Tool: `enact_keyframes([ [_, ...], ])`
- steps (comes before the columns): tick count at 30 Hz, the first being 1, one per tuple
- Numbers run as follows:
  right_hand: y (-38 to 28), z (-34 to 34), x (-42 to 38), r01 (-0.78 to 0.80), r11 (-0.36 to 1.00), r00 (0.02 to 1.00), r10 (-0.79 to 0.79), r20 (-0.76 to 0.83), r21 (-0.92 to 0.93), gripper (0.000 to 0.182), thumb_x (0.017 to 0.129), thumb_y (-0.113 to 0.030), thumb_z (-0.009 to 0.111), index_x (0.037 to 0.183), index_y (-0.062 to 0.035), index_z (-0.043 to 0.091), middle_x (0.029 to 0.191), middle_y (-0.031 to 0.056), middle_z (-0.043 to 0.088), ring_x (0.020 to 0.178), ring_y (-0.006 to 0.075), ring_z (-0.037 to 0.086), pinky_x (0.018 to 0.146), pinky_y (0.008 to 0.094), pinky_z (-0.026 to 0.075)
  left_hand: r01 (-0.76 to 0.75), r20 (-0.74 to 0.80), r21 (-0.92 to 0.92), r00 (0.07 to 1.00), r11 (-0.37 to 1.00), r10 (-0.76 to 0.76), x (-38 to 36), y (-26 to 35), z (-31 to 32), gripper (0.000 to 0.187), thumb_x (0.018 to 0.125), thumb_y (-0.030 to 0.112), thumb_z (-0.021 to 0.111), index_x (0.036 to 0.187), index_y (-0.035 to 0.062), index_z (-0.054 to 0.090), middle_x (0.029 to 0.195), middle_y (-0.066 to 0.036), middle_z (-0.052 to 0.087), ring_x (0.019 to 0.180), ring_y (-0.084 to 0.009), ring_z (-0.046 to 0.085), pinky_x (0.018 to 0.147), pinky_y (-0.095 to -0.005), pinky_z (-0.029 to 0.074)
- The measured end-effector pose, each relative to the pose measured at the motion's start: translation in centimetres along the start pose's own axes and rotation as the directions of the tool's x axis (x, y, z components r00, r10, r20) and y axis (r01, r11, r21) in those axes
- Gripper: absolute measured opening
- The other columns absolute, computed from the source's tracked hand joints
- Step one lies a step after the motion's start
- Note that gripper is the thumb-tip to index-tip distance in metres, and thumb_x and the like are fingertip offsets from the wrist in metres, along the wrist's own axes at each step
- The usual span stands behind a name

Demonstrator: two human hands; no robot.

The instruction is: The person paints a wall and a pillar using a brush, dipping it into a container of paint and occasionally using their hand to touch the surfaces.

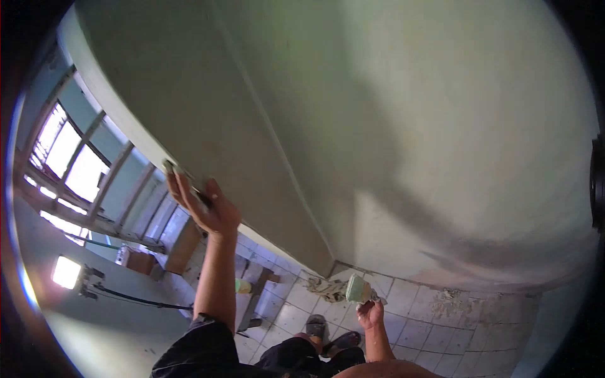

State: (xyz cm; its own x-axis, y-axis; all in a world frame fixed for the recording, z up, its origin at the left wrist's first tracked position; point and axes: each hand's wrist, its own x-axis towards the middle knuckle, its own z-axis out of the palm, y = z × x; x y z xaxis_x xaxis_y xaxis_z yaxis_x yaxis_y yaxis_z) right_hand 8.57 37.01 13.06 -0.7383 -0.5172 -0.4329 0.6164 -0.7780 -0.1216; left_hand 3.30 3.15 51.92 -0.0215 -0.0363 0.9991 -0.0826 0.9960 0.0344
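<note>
My left hand [211, 211] is raised at the vertical edge of a wall [189, 82], fingers closed around a thin tool with a dark handle [203, 198]. It looks like a putty knife, and its blade end, mostly hidden by the fingers, lies along the wall's edge. Low in front of my body, my right hand [370, 314] grips a flat-faced, pale green thing [358, 288], whose kind I cannot make out. Whitish smears show on the fingers of that hand. A broad pale green wall [454, 138] meets the first wall in a corner.
A lit work lamp [67, 273] with a cable stands at left. Behind it are a barred window [69, 151] and a ladder-like frame [113, 176]. Crumpled material [328, 288] and debris [449, 303] lie on the tiled floor [403, 327] near my sandalled feet [316, 327].
</note>
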Motion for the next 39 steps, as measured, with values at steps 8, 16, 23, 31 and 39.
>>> enact_keyframes([
  [8,0.2,-6.7,6.4,0.012,0.997,0.991,-0.022,0.128,0.076,0.028,0.082,-0.023,0.060,0.105,-0.0078,0.061,0.107,0.0067,0.065,0.093,0.0229,0.064,0.071,0.0367,0.057,-0.013,-0.126,-0.136,0.992,0.991,-0.004,0.1,1.2,0.6,0.049,0.083,0.002,0.055,0.131,-0.0015,0.042,0.135,-0.023,0.040,0.127,-0.0346,0.037,0.105,-0.0414,0.029],
  [16,1.8,-16.0,12.8,-0.023,0.992,0.987,0.003,0.159,0.124,0.028,0.088,-0.019,0.052,0.110,-0.0038,0.057,0.109,0.0102,0.063,0.094,0.0239,0.063,0.075,0.0375,0.056,-0.014,-0.114,-0.115,0.993,0.993,0.001,-9.1,1.1,1.1,0.052,0.087,0.005,0.052,0.137,0.0048,0.035,0.138,-0.021,0.038,0.131,-0.0327,0.032,0.107,-0.0430,0.027],
  [23,3.4,-26.2,18.8,0.025,0.996,0.936,-0.055,0.348,0.091,0.030,0.090,-0.021,0.049,0.112,-0.0025,0.056,0.109,0.0119,0.063,0.095,0.0250,0.063,0.078,0.0393,0.055,-0.119,-0.264,-0.028,0.959,0.992,0.108,-14.5,0.6,2.6,0.050,0.087,0.009,0.048,0.136,0.0068,0.037,0.137,-0.014,0.041,0.130,-0.0336,0.033,0.106,-0.0478,0.023],
  [31,3.4,-28.7,20.2,0.142,0.990,0.901,-0.138,0.412,0.021,0.031,0.088,-0.023,0.050,0.112,-0.0043,0.057,0.102,0.0120,0.065,0.081,0.0253,0.064,0.070,0.0380,0.055,-0.079,-0.272,0.009,0.959,0.997,0.079,-17.4,0.7,2.7,0.050,0.089,0.011,0.046,0.138,0.0103,0.033,0.140,-0.012,0.037,0.132,-0.0311,0.031,0.108,-0.0457,0.022],
  [39,-3.3,-21.3,17.5,0.161,0.983,0.872,-0.184,0.453,0.088,0.029,0.090,-0.021,0.047,0.110,-0.0041,0.057,0.103,0.0127,0.064,0.083,0.0242,0.064,0.071,0.0380,0.056,-0.070,-0.240,-0.016,0.969,0.997,0.064,-18.0,0.9,1.9,0.052,0.088,0.009,0.045,0.139,0.0104,0.032,0.143,-0.010,0.033,0.133,-0.0300,0.029,0.108,-0.0469,0.021],
])
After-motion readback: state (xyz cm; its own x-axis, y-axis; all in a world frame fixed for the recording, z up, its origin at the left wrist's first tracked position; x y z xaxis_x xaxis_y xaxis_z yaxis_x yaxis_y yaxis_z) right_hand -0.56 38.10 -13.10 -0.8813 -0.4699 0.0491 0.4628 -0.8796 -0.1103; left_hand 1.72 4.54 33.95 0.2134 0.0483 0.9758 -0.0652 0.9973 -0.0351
